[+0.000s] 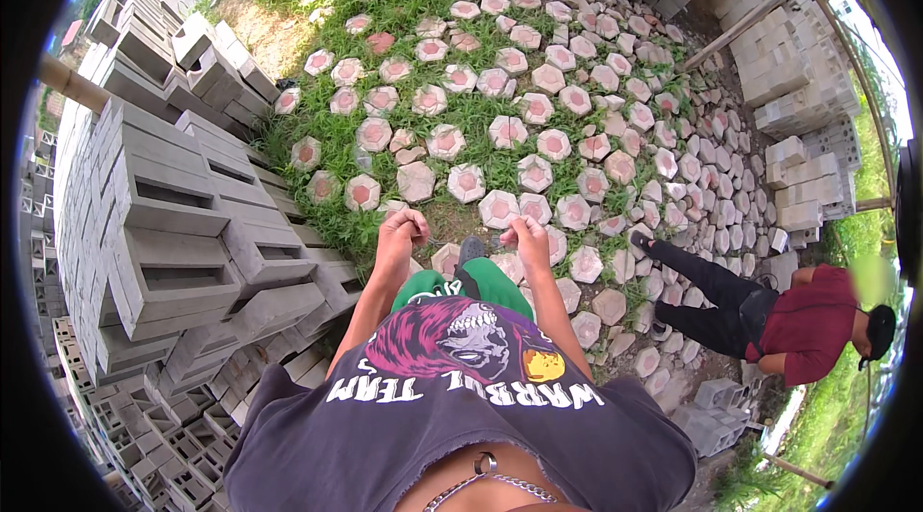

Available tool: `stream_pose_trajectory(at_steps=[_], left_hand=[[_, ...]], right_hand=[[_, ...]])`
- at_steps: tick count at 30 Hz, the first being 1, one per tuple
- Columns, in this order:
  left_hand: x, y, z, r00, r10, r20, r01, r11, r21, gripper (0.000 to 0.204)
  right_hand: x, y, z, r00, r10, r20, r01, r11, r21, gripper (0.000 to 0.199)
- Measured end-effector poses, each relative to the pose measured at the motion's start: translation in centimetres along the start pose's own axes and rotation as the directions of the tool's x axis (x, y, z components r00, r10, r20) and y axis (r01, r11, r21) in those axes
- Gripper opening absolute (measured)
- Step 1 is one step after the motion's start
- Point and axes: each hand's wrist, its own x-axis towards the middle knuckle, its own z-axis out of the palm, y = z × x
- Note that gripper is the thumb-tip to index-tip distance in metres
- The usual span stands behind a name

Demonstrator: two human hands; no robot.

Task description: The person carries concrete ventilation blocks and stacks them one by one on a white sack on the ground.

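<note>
My left hand (405, 228) is held out in front of my body, its fingers curled inward. At about the same height, my right hand (524, 232) is closed too, with its fingers pressed together. The hands are apart and face one another. Whatever they may hold is too small or hidden to make out. Below them are my green shorts (420, 285) and one dark shoe (470, 249). Hexagonal paving stones (499, 209) with reddish centres lie on the ground just beyond my hands.
Stacked grey hollow blocks (173, 272) rise close on my left. More block stacks (774, 50) stand at the far right and back. A person in a maroon shirt (817, 324) stands to my right on the pavers. Grass (332, 132) grows between the stones. A slanting pole (745, 24) stands at right.
</note>
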Motion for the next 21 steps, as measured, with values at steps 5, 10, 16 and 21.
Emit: stream_pose_trajectory(at_steps=[5,10,16,21], left_hand=[[6.8,3.4,2.8,0.996,-0.077,0.045,0.077,0.997,0.015,0.020],[15.9,5.2,3.7,0.995,-0.100,-0.008,0.100,0.995,0.008,0.016],[31.2,8.3,4.5,0.983,-0.167,0.077,0.165,0.986,0.039,0.018],[46.3,14.7,6.2,0.971,-0.132,0.201,0.099,0.981,0.167,0.016]], right_hand=[[7.6,-5.0,1.5,1.000,0.003,0.018,-0.004,1.000,0.025,0.019],[15.9,-9.1,3.0,0.998,0.028,0.055,-0.029,0.999,0.026,0.016],[29.4,-14.1,3.4,0.995,0.021,-0.100,-0.012,0.996,0.090,0.018],[39.8,-19.7,5.3,0.966,-0.003,-0.257,0.069,0.967,0.245,0.020]])
